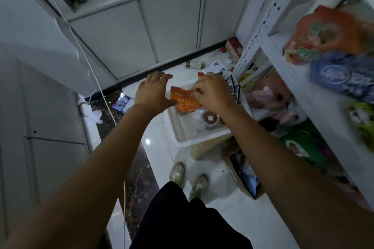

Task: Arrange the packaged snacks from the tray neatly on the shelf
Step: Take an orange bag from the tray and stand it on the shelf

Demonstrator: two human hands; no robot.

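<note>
Shoes (178, 172): nearest the camera, planted on the glossy white floor; we stand facing the tray.
White tray (188, 137): low, just beyond the shoes, raised on a pale support we cannot identify.
Round tub (210, 120): sits in the tray's right half, under the right wrist.
Orange snack packet (185, 102): the task's thing. It lies over the tray's far left part, tilted, between the two hands.
Right hand (212, 93): fingers curled, pinching the packet at its upper right edge.
Left hand (151, 92): fingers spread and straight, holding nothing. It sits just beside the packet's left edge, and motion blur leaves it unclear whether the thumb touches the film.
Handling: we judge the packet light, thin and crinkly, its film probably slick. It sags from a one-corner pinch, so a flat hold across both short edges should keep it level for shelving. The contents may crush under a hard squeeze.
Shelf (299, 87): a white metal rack running along our right, its board above tray level.
Shelved snacks: an orange bag (323, 34), a blue packet (344, 77) and a green bag (362, 119) lie there, all blurred.
Small bottle (195, 64): lies on its side on the floor past the tray, among scattered papers.
Cabinet doors (172, 22): grey panels closing the far side.
</note>
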